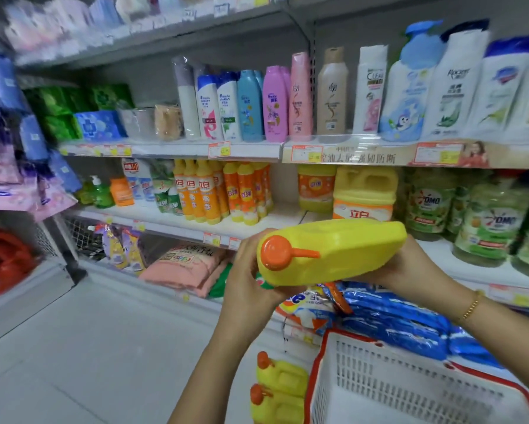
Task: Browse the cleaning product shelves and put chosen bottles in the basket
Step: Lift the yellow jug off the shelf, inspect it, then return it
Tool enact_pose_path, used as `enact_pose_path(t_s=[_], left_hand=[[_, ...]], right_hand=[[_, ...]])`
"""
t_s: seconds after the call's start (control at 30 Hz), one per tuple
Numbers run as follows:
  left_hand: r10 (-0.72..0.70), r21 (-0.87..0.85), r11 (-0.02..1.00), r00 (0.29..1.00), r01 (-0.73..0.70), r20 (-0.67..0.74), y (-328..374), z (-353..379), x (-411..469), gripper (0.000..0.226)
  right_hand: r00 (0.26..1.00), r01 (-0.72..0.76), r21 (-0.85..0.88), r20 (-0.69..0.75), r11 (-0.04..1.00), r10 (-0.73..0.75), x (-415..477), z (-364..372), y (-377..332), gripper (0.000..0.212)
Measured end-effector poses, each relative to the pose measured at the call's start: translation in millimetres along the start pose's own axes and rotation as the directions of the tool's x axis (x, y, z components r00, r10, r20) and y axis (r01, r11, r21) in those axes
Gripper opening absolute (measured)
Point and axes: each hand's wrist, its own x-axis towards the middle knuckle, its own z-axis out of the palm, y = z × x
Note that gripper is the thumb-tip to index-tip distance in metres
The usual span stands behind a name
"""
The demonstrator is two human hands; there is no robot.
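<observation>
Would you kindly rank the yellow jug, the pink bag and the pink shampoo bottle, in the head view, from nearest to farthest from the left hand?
1. Yellow jug, gripped by the left hand.
2. Pink bag, bottom shelf, just left.
3. Pink shampoo bottle, upper shelf, above.

The upper shelf (171, 152) carries upright shampoo bottles (258, 105), the middle shelf (177, 220) holds orange dish-soap bottles (208, 192) and a yellow jug (364, 191), while two more yellow jugs (280, 390) stand on the floor (89, 347).
</observation>
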Motion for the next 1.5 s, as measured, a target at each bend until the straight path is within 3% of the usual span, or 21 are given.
enact_pose_path(t_s=[0.17,0.4,0.5,0.63,0.67,0.73,0.8,0.83,0.97,1.03,1.1,1.23,1.37,1.43,1.5], left_hand=[[-0.007,-0.042,0.999,0.999,0.009,0.049,18.0,-11.3,0.4,0.07],[-0.169,-0.322,0.925,0.978,0.2,0.122,18.3,-20.5,11.0,0.069],[-0.244,-0.377,0.891,0.967,0.254,0.075,18.6,-16.4,13.3,0.056],[-0.357,-0.46,0.835,0.933,0.302,-0.034,14.4,-13.4,17.7,0.057],[-0.383,-0.484,0.818,0.922,0.31,-0.055,12.8,-13.7,18.9,0.061],[-0.425,-0.541,0.777,0.902,0.321,-0.074,11.3,-14.6,21.1,0.062],[-0.451,-0.586,0.738,0.891,0.336,-0.058,10.3,-14.6,23.1,0.064],[-0.462,-0.6,0.722,0.885,0.344,-0.049,11.1,-15.2,23.9,0.064],[-0.424,-0.629,0.687,0.904,0.363,0.058,11.7,-26.2,29.3,0.079],[-0.351,-0.68,0.648,0.927,0.344,0.135,9.8,-31.9,33.1,0.093],[-0.25,-0.704,0.622,0.939,0.342,0.235,7.5,-32.5,36.9,0.087],[-0.101,-0.704,0.627,0.931,0.333,0.351,5.3,-22.6,37.9,0.076],[-0.153,-0.783,0.516,0.937,0.347,0.314,-11.7,-20.5,40.5,0.073],[-0.192,-0.804,0.487,0.94,0.341,0.282,-20.7,-19.5,42.1,0.066],[-0.202,-0.813,0.476,0.942,0.335,0.27,-19.6,-15.3,41.1,0.068]], right_hand=[[0.998,-0.057,0.016,0.022,0.998,0.057,4.1,-3.8,-7.7,0.069],[0.98,-0.17,0.334,0.155,0.927,0.124,8.8,2.6,-14.4,0.06],[0.981,-0.193,0.365,0.107,0.911,0.165,14.6,9.9,-13.7,0.059],[0.961,-0.276,0.375,0.088,0.885,0.262,5.8,31.0,5.9,0.064],[0.951,-0.305,0.463,0.111,0.832,0.287,-1.8,40.5,11.4,0.071],[0.933,-0.321,0.728,0.134,0.606,0.334,-18.0,65.0,19.4,0.082],[0.924,-0.232,0.897,0.081,0.377,0.375,-26.6,89.4,17.2,0.083],[0.916,-0.188,0.928,0.048,0.321,0.398,-27.0,98.4,12.4,0.083],[0.881,-0.111,0.947,-0.046,0.301,0.47,-16.7,100.4,-8.4,0.064],[0.868,-0.169,0.964,0.046,0.206,0.494,-8.8,90.4,-17.1,0.058],[0.853,-0.255,0.964,0.185,0.08,0.488,-1.9,79.9,-23.6,0.055],[0.77,-0.47,0.882,0.419,-0.016,0.482,1.4,64.4,-31.3,0.048],[0.634,-0.648,0.742,0.651,-0.173,0.417,-2.6,57.3,-33.9,0.061],[0.633,-0.673,0.723,0.672,-0.156,0.386,-2.7,53.5,-32.6,0.072],[0.684,-0.644,0.75,0.654,-0.155,0.323,-4.2,47.6,-34.0,0.081]])
